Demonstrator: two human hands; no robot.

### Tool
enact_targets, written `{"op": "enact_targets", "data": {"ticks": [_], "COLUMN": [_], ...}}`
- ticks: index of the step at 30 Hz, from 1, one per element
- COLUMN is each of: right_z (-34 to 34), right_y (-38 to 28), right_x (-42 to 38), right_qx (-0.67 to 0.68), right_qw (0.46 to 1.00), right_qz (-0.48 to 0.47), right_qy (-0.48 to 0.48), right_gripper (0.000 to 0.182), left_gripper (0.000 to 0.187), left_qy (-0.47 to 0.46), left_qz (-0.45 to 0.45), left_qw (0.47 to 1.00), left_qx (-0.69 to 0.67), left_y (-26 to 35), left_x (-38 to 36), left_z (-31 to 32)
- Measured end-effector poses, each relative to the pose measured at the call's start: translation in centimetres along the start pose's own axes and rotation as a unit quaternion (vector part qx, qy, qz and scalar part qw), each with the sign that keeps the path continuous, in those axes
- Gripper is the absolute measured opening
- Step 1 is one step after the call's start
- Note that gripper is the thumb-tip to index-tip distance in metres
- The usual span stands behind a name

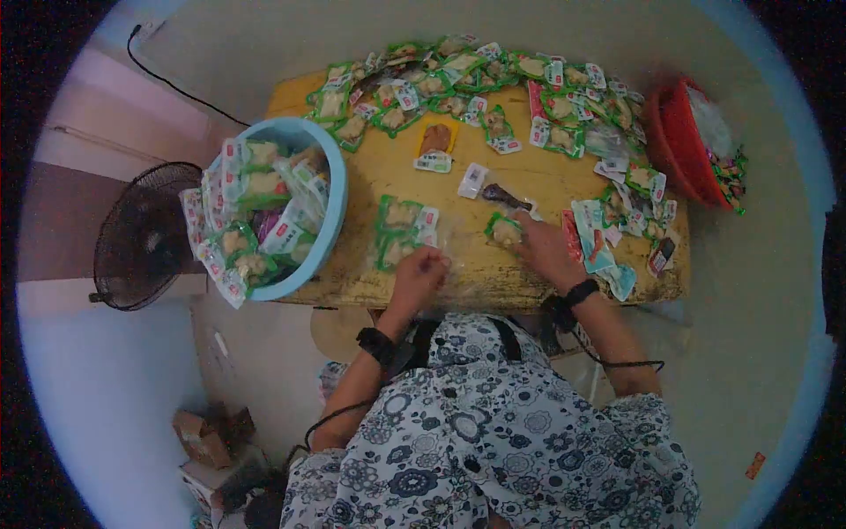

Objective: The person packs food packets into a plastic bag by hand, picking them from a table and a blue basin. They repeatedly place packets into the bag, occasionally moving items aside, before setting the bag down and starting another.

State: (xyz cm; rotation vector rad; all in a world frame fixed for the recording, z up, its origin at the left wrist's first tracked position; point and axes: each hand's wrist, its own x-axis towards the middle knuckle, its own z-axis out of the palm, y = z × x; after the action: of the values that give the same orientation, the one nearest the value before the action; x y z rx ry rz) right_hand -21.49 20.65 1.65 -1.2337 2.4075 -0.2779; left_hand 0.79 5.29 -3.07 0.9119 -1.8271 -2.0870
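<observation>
My left hand [419, 275] is closed, its fingers pinching the edge of a clear plastic bag [456, 251] that lies on the yellow table. Just beyond that hand, two green-edged food packets [401, 214] with pale contents lie one above the other, seemingly inside the bag. My right hand [548, 254] grips a small green-edged food packet [505, 231] by its right side. A dark drumstick packet [505, 196] with a white label end lies just past the right hand. Beyond it is a yellow packet [436, 141] with brown contents.
A light blue basin [337, 189] heaped with packets stands at the left, with a black fan [132, 238] behind it. Many packets [458, 79] line the table's [370, 181] far edge. A red basin [674, 141] is at the right. Blue and red packets [595, 242] lie beside my right wrist.
</observation>
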Motion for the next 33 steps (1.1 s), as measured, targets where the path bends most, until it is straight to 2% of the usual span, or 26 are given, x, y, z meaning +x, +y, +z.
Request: {"op": "enact_targets", "data": {"ticks": [3,5,7,9,11,13,15,19,22,24,25,27,29,32,33], "right_z": [2.4,4.7,0.5,0.2,4.1,3.6,3.7,5.1,5.0,3.4,2.6,3.3,6.3,6.1,6.0], "right_y": [2.7,4.6,1.0,0.5,2.3,0.4,-0.5,-0.8,-2.9,-4.0,-4.2,-4.2,-3.2,-4.5,-5.1], "right_x": [-1.2,-0.9,-2.1,-2.7,-2.4,-3.2,-3.8,-3.8,-3.6,-3.5,-3.3,-2.7,-1.8,-1.4,-1.1], "right_qx": [0.197,0.369,0.327,0.358,0.455,0.398,0.376,0.422,0.501,0.463,0.393,0.396,0.541,0.582,0.592], "right_qw": [0.978,0.925,0.945,0.933,0.890,0.915,0.920,0.896,0.848,0.867,0.901,0.901,0.822,0.799,0.794], "right_qz": [0.001,-0.013,0.020,0.040,0.039,-0.022,-0.031,0.013,0.071,0.123,0.147,0.144,0.095,0.118,0.093], "right_qy": [0.067,0.093,0.014,-0.017,-0.005,0.069,0.108,0.134,0.156,0.136,0.109,0.105,0.151,0.093,0.102], "right_gripper": [0.034,0.031,0.027,0.024,0.020,0.020,0.022,0.027,0.024,0.026,0.029,0.028,0.019,0.020,0.019], "left_gripper": [0.010,0.011,0.011,0.011,0.012,0.013,0.013,0.013,0.012,0.011,0.010,0.010,0.010,0.012,0.013], "left_qy": [-0.007,-0.009,-0.014,-0.018,-0.014,-0.001,0.005,-0.008,0.009,0.031,0.041,0.054,0.062,0.059,0.056], "left_qz": [-0.008,-0.007,-0.001,0.007,0.011,0.010,0.012,0.034,0.074,0.081,0.085,0.123,0.145,0.151,0.150], "left_qw": [1.000,1.000,1.000,1.000,1.000,1.000,1.000,0.999,0.992,0.987,0.984,0.978,0.971,0.965,0.965], "left_qx": [-0.017,-0.020,-0.011,0.011,0.022,0.027,0.024,0.037,0.104,0.135,0.151,0.161,0.180,0.207,0.210], "left_y": [-0.2,-0.1,0.5,0.7,1.0,1.6,2.5,2.6,1.7,2.8,3.5,4.0,4.4,4.9,5.0], "left_x": [0.2,0.3,0.2,0.3,0.3,0.1,-0.2,-0.3,0.0,-0.4,-0.5,-0.7,-0.7,-0.6,-0.5], "left_z": [0.0,0.0,0.0,0.0,0.1,0.0,0.1,-0.1,-0.3,-0.2,-0.1,0.1,0.3,0.7,0.9]}}
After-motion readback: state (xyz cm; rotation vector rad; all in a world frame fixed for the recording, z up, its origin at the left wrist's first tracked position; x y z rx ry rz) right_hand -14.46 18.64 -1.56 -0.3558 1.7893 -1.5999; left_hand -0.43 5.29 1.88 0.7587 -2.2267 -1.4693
